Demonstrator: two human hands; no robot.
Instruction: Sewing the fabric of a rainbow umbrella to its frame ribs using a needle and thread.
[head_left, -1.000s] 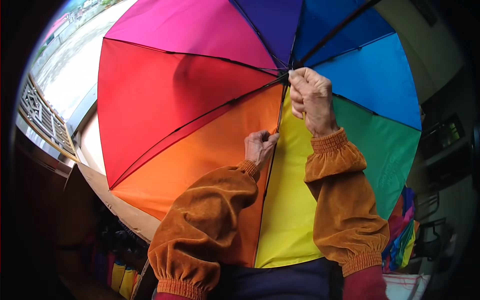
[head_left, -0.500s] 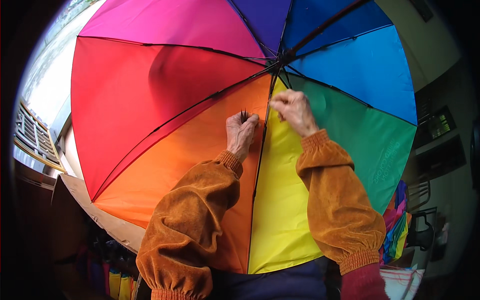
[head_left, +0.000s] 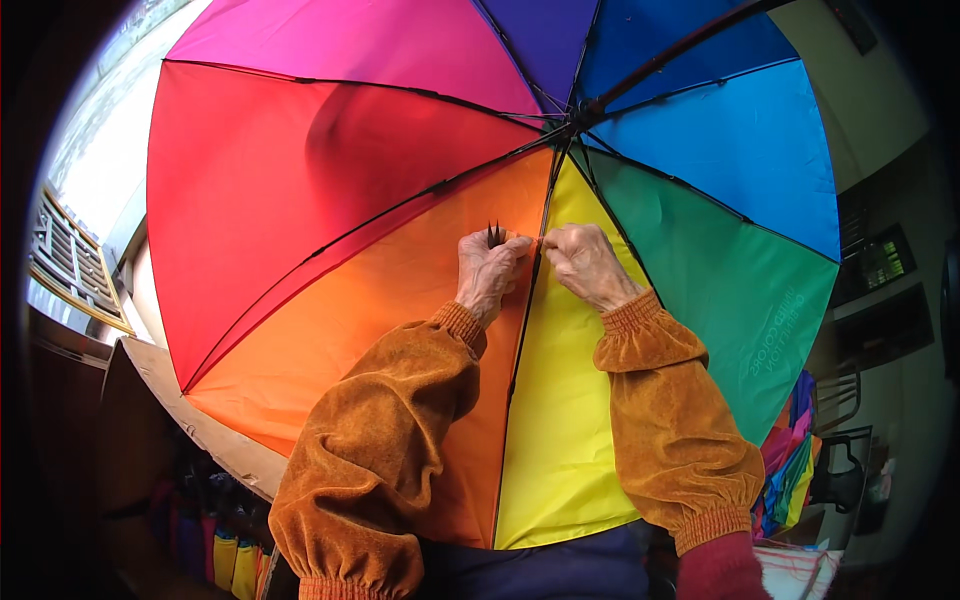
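An open rainbow umbrella fills the view from its inside, with dark metal ribs meeting at a hub near the top. My left hand is closed on a small dark pointed tool, likely scissors, at the rib between the orange and yellow panels. My right hand pinches the fabric or thread at the same rib, just right of the left hand. Both forearms wear brown velvet sleeves.
A window with a grille is at the far left. A wooden tabletop edge runs under the umbrella at lower left, with bright folded items below it. More coloured fabric and a dark chair sit at lower right.
Both hands have come down along the orange-yellow rib from near the hub and now sit close together. The umbrella has shifted slightly in view.
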